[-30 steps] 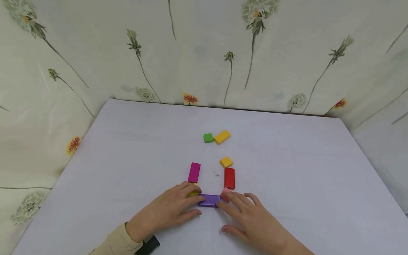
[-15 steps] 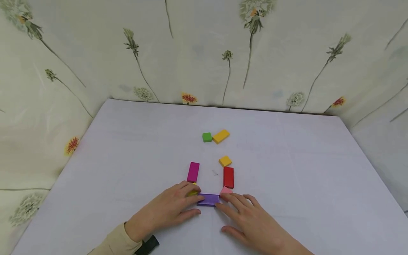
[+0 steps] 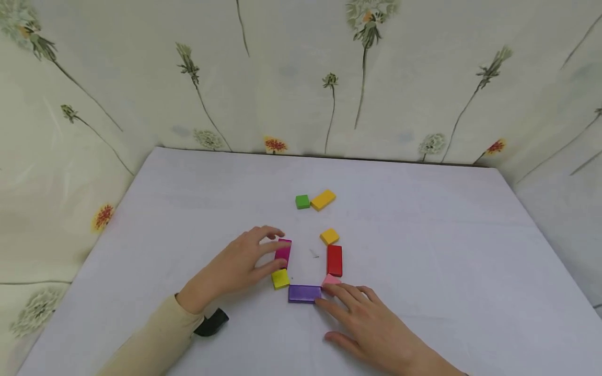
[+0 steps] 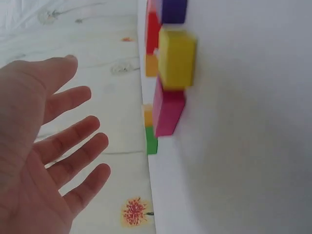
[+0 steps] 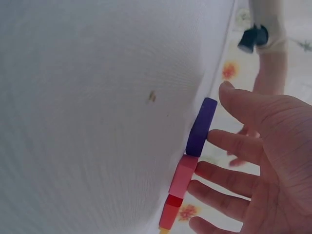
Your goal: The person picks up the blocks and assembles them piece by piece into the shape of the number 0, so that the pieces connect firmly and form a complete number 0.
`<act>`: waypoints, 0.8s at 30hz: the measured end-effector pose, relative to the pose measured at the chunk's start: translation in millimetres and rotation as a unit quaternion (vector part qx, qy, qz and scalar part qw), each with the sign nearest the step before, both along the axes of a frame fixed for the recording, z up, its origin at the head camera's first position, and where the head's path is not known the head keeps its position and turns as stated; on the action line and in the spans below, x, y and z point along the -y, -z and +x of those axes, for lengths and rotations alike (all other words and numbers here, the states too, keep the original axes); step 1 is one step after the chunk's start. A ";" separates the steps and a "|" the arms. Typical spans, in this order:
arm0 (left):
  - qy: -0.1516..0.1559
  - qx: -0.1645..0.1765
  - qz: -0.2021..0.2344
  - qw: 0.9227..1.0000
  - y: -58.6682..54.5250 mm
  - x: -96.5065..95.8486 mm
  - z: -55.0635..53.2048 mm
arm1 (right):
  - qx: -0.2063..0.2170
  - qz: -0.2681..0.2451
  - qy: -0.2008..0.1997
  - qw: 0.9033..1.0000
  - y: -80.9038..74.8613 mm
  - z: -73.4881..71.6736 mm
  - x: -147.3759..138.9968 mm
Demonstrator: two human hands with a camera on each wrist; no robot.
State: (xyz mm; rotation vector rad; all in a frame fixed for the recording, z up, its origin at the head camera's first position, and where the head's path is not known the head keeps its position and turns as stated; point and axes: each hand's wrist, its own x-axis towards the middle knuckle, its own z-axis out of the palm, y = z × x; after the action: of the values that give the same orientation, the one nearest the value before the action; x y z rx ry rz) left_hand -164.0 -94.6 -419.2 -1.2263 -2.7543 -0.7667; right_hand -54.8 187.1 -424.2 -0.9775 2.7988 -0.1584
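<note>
My left hand (image 3: 240, 261) hovers over the magenta block (image 3: 283, 254) with fingers spread; the left wrist view shows nothing in its grasp. Just below that block lies a yellow block (image 3: 280, 279). My right hand (image 3: 371, 326) has its fingers extended, the fingertips at the right end of the purple block (image 3: 304, 294) and on the pink block (image 3: 331, 280), which they partly cover. Above the pink one is a red block (image 3: 335, 260), with a small orange-yellow block (image 3: 330, 236) at its far end.
Farther back, a green block (image 3: 302, 201) touches a longer orange-yellow block (image 3: 323, 200). A white cloth covers the table (image 3: 423, 261). A flower-patterned curtain (image 3: 282, 78) hangs behind it. A black wrist strap (image 3: 211, 322) sits at the left sleeve.
My left hand has left the yellow and purple blocks and moved up to above the magenta block, uncovering the yellow one. The right hand stays at the purple and pink blocks.
</note>
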 end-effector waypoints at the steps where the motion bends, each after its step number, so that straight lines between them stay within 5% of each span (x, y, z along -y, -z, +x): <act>1: -0.009 0.005 0.009 1.000 -1.0 -0.9 -8.1 | 0.003 0.001 0.001 1.000 0.1 -0.4 0.3; 12: -0.097 0.076 0.027 0.992 4.8 -22.2 -77.2 | -0.002 0.003 -0.006 1.000 2.5 1.5 0.9; 18: -0.120 0.086 0.017 0.989 9.9 -35.7 -103.6 | -0.005 0.000 -0.007 1.000 0.6 1.1 -0.5; 24: -0.134 0.109 -0.033 0.984 9.3 -53.6 -118.4 | -0.004 0.000 -0.003 1.000 -0.9 0.8 -1.7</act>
State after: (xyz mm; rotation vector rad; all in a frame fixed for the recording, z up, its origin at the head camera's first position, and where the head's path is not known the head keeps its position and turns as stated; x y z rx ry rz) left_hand -282.5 -41.0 -428.5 -0.7935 -3.0564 -0.8316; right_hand -54.0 188.7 -423.3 -0.9891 2.8026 -0.1531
